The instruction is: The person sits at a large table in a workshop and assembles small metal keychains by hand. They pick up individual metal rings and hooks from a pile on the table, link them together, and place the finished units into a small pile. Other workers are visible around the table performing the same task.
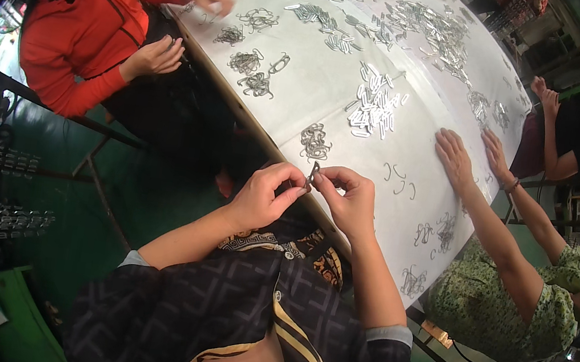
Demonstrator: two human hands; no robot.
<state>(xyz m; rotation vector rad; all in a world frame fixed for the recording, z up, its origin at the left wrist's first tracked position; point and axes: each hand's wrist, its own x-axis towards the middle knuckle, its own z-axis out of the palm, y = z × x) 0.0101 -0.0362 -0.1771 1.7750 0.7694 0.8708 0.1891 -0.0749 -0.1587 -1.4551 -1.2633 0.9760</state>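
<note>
Just off the near edge of the table, my left hand (264, 196) and my right hand (350, 202) meet fingertip to fingertip. Between them is a small dark metal piece (314, 172), pinched by thumb and forefinger on each side. Its exact shape is partly covered by my fingers. Closest to my hands on the table lies a pile of dark curved metal hooks (315, 142). Beyond it spreads a heap of shiny oblong metal pieces (375, 104). To the right, several loose C-shaped hooks (400, 181) lie apart.
A white-covered table (302, 91) fills the middle, with more hook piles (245, 62) at left and a large silver heap (437, 36) farther back. A person in red (95, 45) works at left, one in green (501, 304) at right. Another person's arm (559, 132) shows at far right.
</note>
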